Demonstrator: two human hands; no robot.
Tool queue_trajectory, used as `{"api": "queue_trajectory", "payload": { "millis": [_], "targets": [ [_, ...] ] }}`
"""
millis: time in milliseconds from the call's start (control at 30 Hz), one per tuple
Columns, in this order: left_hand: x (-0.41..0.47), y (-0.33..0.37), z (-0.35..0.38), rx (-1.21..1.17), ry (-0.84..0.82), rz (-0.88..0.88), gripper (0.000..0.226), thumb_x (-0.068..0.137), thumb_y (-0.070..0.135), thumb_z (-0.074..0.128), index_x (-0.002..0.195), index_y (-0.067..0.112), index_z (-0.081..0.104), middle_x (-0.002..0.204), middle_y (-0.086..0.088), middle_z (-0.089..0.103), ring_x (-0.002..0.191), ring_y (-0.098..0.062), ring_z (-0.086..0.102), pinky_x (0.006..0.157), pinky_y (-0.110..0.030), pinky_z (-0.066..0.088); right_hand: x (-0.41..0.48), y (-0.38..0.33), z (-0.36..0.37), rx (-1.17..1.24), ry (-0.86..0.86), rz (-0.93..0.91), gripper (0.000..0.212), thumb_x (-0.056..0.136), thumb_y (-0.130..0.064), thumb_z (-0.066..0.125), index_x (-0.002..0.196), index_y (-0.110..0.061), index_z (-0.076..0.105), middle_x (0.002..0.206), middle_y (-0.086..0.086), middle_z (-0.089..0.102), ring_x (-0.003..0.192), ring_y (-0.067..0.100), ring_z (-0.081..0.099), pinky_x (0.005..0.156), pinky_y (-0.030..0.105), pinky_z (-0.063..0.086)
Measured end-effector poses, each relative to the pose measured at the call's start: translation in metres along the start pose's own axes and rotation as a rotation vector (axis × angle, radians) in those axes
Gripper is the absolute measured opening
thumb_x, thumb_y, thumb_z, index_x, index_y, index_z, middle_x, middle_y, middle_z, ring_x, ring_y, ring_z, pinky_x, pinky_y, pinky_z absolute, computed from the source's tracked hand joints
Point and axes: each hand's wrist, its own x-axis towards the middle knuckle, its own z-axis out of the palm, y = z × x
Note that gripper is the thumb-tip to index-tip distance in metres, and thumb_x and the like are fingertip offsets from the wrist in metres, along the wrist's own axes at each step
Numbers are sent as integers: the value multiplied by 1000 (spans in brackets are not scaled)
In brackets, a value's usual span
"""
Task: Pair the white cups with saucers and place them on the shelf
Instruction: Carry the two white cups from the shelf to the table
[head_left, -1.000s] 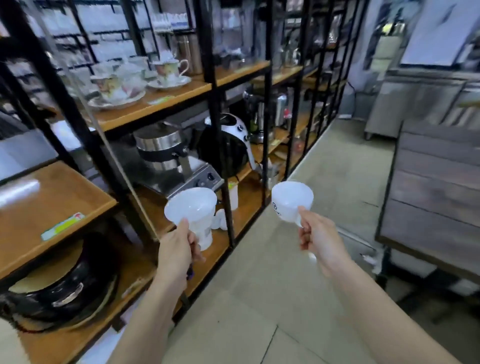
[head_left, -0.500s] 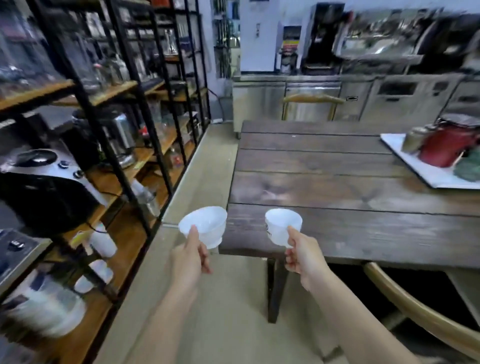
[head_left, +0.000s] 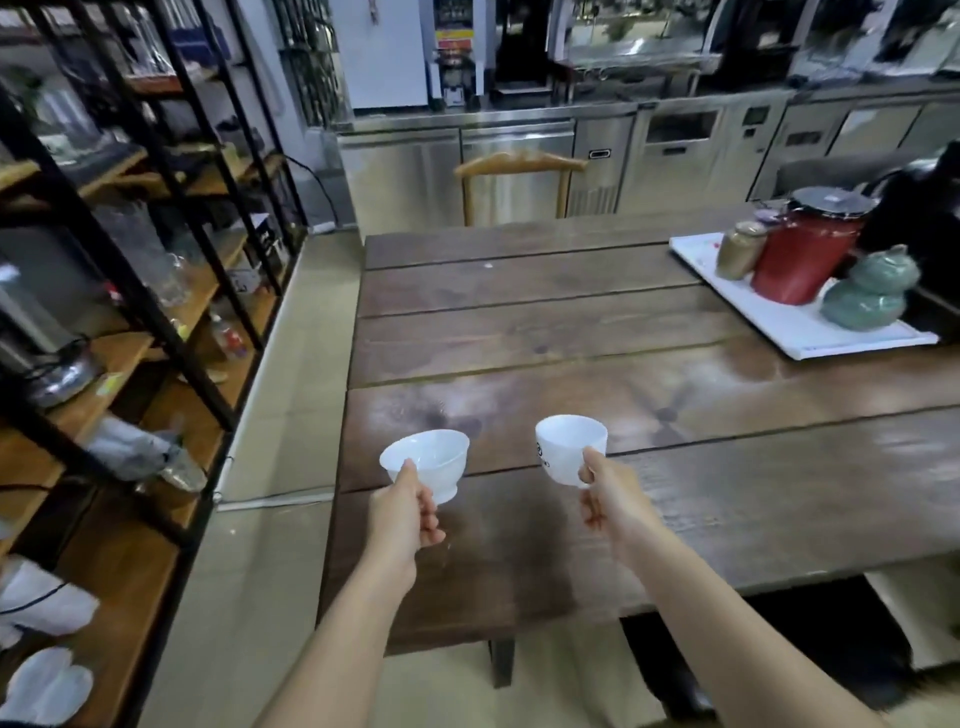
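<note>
Currently I am logging the wooden table (head_left: 571, 322) as the largest thing ahead; both arms are reaching out over its near end. The black-framed shelf (head_left: 171, 332) is running down the left side, well apart from the cups. A white tray (head_left: 800, 338) is sitting at the table's far right, carrying a red pot (head_left: 800, 260) and a green jar (head_left: 867, 296), both far from the work.

The left hand (head_left: 402, 512) is gripping the left cup (head_left: 431, 462), a footed one, with the thumb up on the near rim and the fingers curled beneath by the foot. The right hand (head_left: 613, 499) is pinching the right cup (head_left: 566, 449) at its near side, presumably by a handle that the hand is hiding. This cup is showing a dark printed mark. Both cups are hanging upright above the table, near each other but not touching.

I am not making out any saucer. Some white shapes (head_left: 47, 686) low on the shelf are too blurred to name.

My judgement: the cups are in transit, pairing not yet begun. To do this well, I am advising level rims, a clear gap between the cups to avoid a clink, and lowering each until its base is sitting flat before loosening the fingers. I would release one hand at a time. The footed cup is looking the tippier, so I would set it down first.
</note>
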Motion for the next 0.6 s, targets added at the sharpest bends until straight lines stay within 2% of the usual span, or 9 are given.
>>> {"api": "queue_trajectory", "payload": {
  "millis": [67,167,233,333,400,500,600],
  "targets": [
    [20,9,18,-9,-35,-20,50,100,32,39,59,6,48,62,-11,53,51,-18,47,41,-24,47,22,-11,0,-30,6,-9,26,93,-21,38,67,-15,37,58,5,34,49,17,29,44,25,25],
    [41,19,42,-39,-31,-59,44,101,26,39,68,3,55,73,-14,59,65,-21,58,63,-31,53,50,-25,1,-53,24,-10,26,91,-18,36,65,-15,36,57,5,33,51,18,28,46,26,24],
    [54,21,54,-42,-24,-97,36,101,22,41,73,4,55,76,-13,57,69,-20,59,68,-30,53,65,-29,3,-41,39,-13,27,91,-18,34,65,-14,37,59,4,34,52,17,29,47,26,25],
    [75,22,67,-7,-12,-117,36,100,22,42,71,3,52,80,-14,60,71,-21,62,73,-29,52,90,-34,9,-41,55,-36,29,93,-17,32,65,-14,38,58,2,33,51,16,31,46,25,25],
    [88,20,76,-31,1,-114,37,101,20,40,69,4,49,82,-16,60,71,-22,63,74,-30,53,107,-35,12,-37,50,-55,31,94,-16,30,63,-15,37,57,3,31,49,15,29,43,23,25],
    [97,16,88,-56,18,-118,39,101,19,37,66,5,46,84,-16,60,72,-21,64,59,-24,57,130,-33,13,-39,37,-85,33,95,-15,28,64,-15,37,58,6,31,48,15,26,36,19,24],
    [101,15,101,-80,20,-135,38,101,21,36,67,6,45,84,-12,62,73,-18,65,53,-18,56,148,-31,13,-21,41,-71,32,94,-14,27,64,-15,36,59,7,32,50,15,28,42,22,27]
  ]
}}
